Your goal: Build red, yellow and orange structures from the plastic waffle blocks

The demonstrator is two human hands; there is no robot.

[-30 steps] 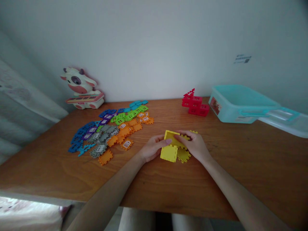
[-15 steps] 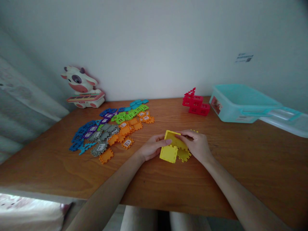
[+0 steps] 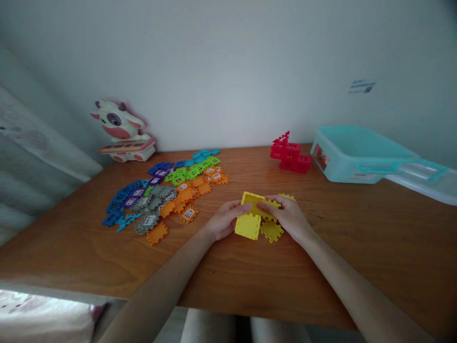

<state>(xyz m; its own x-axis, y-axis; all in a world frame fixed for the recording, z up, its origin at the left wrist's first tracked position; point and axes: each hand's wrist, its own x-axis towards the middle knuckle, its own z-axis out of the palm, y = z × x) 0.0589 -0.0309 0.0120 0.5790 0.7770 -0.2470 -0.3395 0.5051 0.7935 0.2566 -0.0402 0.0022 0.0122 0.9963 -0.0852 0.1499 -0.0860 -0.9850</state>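
There it was, the yellow panel build (image 3: 248, 226), up in both hands over the near middle of the table (image 3: 246, 286); the left hand (image 3: 226, 220) had it gripped at the left edge, thumb laid across the front; the right hand (image 3: 291, 216) was closed on the notched right side, thumb pressed to the yellow, its other fingertips hidden from where I stood; just below that hand sat a toothed yellow piece (image 3: 272, 231), joined or loose I couldn't tell, and another yellow edge (image 3: 288, 196) peeped out behind the knuckles; off to the left, what a spread, orange pieces (image 3: 184, 193) nearest, then grey pieces (image 3: 154, 204), green pieces (image 3: 195, 169) and blue pieces (image 3: 123, 195); beyond the hands, towards the wall, stood a red build (image 3: 291, 155); right beside it came the turquoise tub (image 3: 342, 164); and over in the far left corner, a toy cow (image 3: 121, 128) sat behind its little keyboard (image 3: 126, 145).
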